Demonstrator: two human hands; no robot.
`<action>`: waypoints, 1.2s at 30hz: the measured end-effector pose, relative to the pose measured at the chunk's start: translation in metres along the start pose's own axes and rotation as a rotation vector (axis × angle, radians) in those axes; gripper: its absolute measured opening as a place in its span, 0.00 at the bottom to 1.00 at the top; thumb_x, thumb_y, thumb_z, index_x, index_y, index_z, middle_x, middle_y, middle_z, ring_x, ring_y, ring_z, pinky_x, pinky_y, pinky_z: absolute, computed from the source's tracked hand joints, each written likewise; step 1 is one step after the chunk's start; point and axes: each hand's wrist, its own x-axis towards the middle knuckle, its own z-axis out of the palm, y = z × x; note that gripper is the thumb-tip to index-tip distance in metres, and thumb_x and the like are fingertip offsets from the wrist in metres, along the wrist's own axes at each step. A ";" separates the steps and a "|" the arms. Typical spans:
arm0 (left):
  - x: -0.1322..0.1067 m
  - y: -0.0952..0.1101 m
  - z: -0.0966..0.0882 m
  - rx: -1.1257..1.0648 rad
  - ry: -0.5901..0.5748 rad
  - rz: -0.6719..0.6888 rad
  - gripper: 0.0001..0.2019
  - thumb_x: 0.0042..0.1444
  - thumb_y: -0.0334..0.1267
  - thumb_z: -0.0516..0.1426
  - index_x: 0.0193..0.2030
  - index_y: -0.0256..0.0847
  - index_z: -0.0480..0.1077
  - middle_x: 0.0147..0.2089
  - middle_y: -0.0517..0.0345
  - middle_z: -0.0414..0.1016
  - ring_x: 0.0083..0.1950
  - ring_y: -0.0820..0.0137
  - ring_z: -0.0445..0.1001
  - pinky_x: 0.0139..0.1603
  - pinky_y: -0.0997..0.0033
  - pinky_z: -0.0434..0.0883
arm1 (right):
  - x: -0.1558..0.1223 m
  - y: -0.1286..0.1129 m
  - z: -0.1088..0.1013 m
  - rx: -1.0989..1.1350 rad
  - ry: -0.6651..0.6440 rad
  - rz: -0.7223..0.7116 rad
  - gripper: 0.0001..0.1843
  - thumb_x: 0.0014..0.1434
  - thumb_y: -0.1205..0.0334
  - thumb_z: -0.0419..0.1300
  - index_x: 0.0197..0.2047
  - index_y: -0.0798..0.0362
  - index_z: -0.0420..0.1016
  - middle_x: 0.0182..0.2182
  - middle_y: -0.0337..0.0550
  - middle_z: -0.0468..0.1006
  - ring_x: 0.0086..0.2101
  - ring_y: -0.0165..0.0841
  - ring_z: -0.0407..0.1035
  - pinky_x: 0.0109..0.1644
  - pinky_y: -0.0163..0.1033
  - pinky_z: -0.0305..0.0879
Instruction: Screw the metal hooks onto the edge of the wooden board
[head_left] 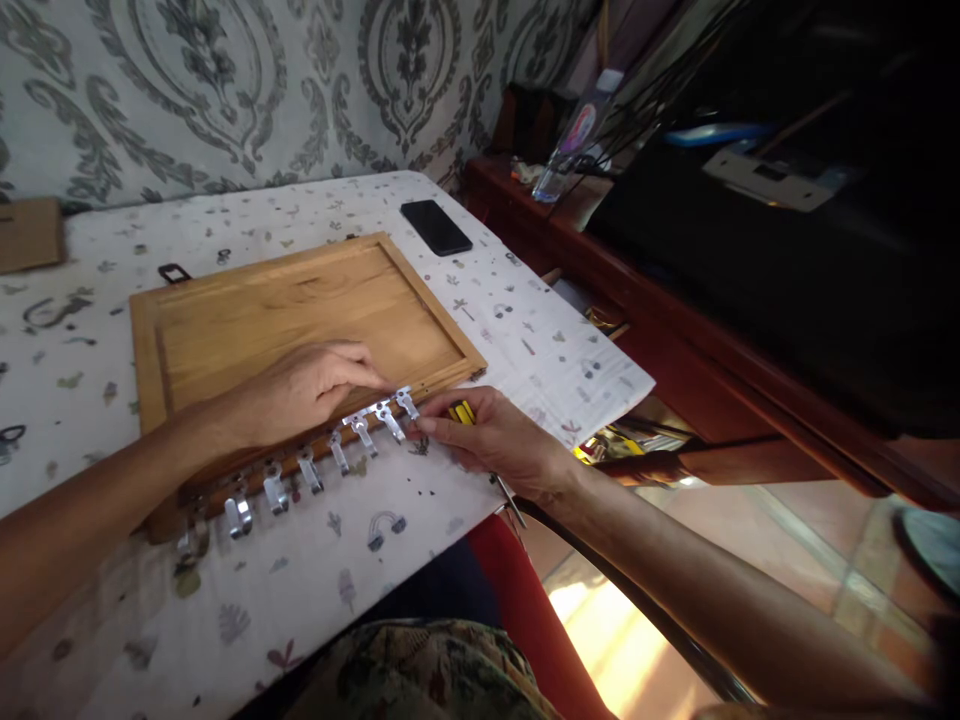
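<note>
A wooden framed panel [300,300] lies on the patterned tablecloth. Along its near edge runs a metal hook rail [361,432] with several silver hooks hanging over the side. My left hand [322,385] rests on the panel, fingers curled and pressed together, its fingertips at the right end of the rail. My right hand [495,435] is closed around a screwdriver [463,411] with a yellow and black handle; its metal shaft points down below the palm. The thumb and fingertip of that hand touch the rail's rightmost hook. Exactly how the left fingertips grip the rail is partly hidden.
A black phone [436,227] lies beyond the panel on the tablecloth [540,340]. Cardboard [30,233] sits at the far left. To the right, a dark wooden cabinet [675,340] has an open drawer with yellow-handled items; a plastic bottle [577,140] stands on top.
</note>
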 end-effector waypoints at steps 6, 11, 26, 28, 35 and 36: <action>-0.001 -0.003 0.001 0.056 0.014 0.056 0.27 0.58 0.19 0.48 0.49 0.45 0.84 0.44 0.55 0.82 0.43 0.70 0.79 0.46 0.70 0.72 | 0.000 0.000 0.000 -0.002 -0.014 -0.004 0.14 0.48 0.55 0.78 0.31 0.53 0.80 0.28 0.37 0.84 0.15 0.17 0.52 0.17 0.30 0.41; -0.001 -0.002 -0.001 0.067 -0.010 0.065 0.25 0.62 0.21 0.50 0.51 0.47 0.84 0.46 0.54 0.82 0.45 0.67 0.79 0.47 0.68 0.72 | 0.000 0.001 -0.001 0.009 -0.015 -0.008 0.17 0.45 0.53 0.78 0.31 0.54 0.80 0.27 0.37 0.84 0.15 0.17 0.51 0.17 0.30 0.41; 0.000 0.000 0.000 0.136 -0.052 0.079 0.22 0.66 0.23 0.51 0.48 0.48 0.85 0.45 0.56 0.80 0.43 0.70 0.77 0.43 0.71 0.68 | 0.000 0.000 -0.003 -0.041 -0.035 -0.010 0.14 0.49 0.54 0.77 0.31 0.53 0.81 0.22 0.33 0.77 0.15 0.17 0.50 0.16 0.29 0.39; 0.001 0.001 0.000 0.149 -0.057 0.084 0.24 0.64 0.21 0.50 0.48 0.47 0.85 0.45 0.56 0.80 0.43 0.70 0.76 0.43 0.72 0.67 | 0.000 0.001 -0.003 -0.052 -0.034 -0.006 0.15 0.48 0.52 0.77 0.31 0.54 0.81 0.23 0.34 0.78 0.15 0.17 0.50 0.16 0.29 0.39; 0.001 0.000 0.002 0.177 -0.055 0.094 0.24 0.63 0.20 0.51 0.47 0.48 0.85 0.44 0.56 0.79 0.43 0.70 0.75 0.42 0.71 0.66 | -0.001 0.001 -0.003 -0.052 -0.029 0.013 0.14 0.50 0.54 0.77 0.31 0.54 0.82 0.24 0.36 0.80 0.15 0.17 0.48 0.16 0.29 0.38; 0.001 0.000 0.002 0.176 -0.055 0.092 0.23 0.63 0.21 0.52 0.46 0.48 0.85 0.44 0.56 0.79 0.43 0.69 0.75 0.42 0.71 0.66 | -0.001 0.001 -0.004 -0.048 -0.028 0.014 0.15 0.49 0.54 0.77 0.31 0.54 0.82 0.24 0.36 0.80 0.15 0.17 0.49 0.16 0.29 0.37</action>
